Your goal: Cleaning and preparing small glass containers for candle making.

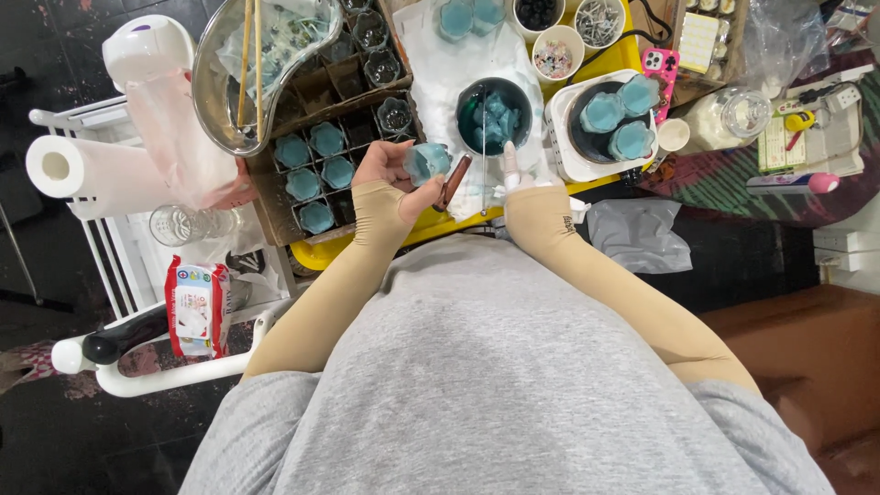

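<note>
At far left, a paper roll (87,174) is seen on a white rack (174,371), with a steel tray (215,87) above a crate (316,170) of blue-filled cups. Over the yellow desk (440,225), a blue cup (427,162) is pinched in the fingers of the left hand (394,174), beside a brown stick (454,181). Behind it, a dark bowl (493,115) of blue pieces is set. The right hand (527,179) is gloved; one finger is raised, and the rest cannot be told. A white pot (600,124) with blue cups is placed at right.
</note>
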